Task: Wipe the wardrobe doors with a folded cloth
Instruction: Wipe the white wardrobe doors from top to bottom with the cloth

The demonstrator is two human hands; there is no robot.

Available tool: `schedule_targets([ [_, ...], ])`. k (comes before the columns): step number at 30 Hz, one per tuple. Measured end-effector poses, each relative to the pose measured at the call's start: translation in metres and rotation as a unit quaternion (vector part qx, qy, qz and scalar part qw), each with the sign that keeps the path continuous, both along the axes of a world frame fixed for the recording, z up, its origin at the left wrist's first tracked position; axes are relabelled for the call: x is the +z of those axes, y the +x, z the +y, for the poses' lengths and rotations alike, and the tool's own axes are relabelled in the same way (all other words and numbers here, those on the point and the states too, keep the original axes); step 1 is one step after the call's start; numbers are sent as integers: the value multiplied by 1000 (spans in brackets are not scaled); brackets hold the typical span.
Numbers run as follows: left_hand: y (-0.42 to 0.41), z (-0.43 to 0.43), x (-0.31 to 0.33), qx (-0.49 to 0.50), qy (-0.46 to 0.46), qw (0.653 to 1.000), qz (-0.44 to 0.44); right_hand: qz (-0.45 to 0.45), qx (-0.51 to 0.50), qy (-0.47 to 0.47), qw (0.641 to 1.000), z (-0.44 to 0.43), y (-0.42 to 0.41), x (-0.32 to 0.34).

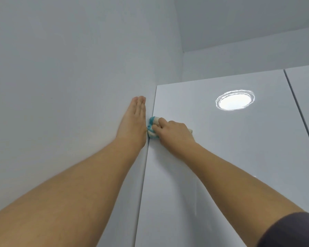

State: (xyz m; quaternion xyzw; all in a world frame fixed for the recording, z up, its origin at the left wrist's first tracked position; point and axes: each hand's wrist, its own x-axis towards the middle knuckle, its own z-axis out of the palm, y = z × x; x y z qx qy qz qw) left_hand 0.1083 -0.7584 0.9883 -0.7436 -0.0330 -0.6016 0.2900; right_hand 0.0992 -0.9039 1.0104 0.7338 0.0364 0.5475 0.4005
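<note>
A glossy white wardrobe door [230,148] fills the right half of the view, seen from below. My right hand [173,130] grips a folded white and teal cloth [151,127] and presses it against the door right at its left edge. My left hand [134,122] lies flat with straight fingers on the white wall just left of that edge, almost touching the cloth. Most of the cloth is hidden under my right hand.
A second wardrobe door [307,97] adjoins at the far right, past a dark gap. A round ceiling light reflection [235,102] shines on the door's upper part. White wall [61,77] spans the left, ceiling above.
</note>
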Motion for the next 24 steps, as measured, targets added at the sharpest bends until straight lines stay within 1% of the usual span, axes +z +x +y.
schedule_targets([
  [2, 0, 0, 0, -2, -2, 1000, -3, 2, -13, -33, 999, -10, -8, -10],
  [5, 2, 1, 0, -11, -2, 1000, -7, -27, -19, -22, 999, -27, -22, -9],
  [9, 2, 0, -1, -12, 11, 1000, -9, -84, -29, 41, 995, -48, -47, -1],
  [14, 1, -3, -4, -8, -1, 1000, -1, -132, -36, 115, 984, -88, -93, 0],
  [20, -3, -22, -8, -37, -4, 999, 33, -199, -64, 197, 958, -134, -154, -5],
  [24, -1, -33, -11, -33, -7, 998, 53, -226, -78, 253, 937, -149, -175, -9],
])
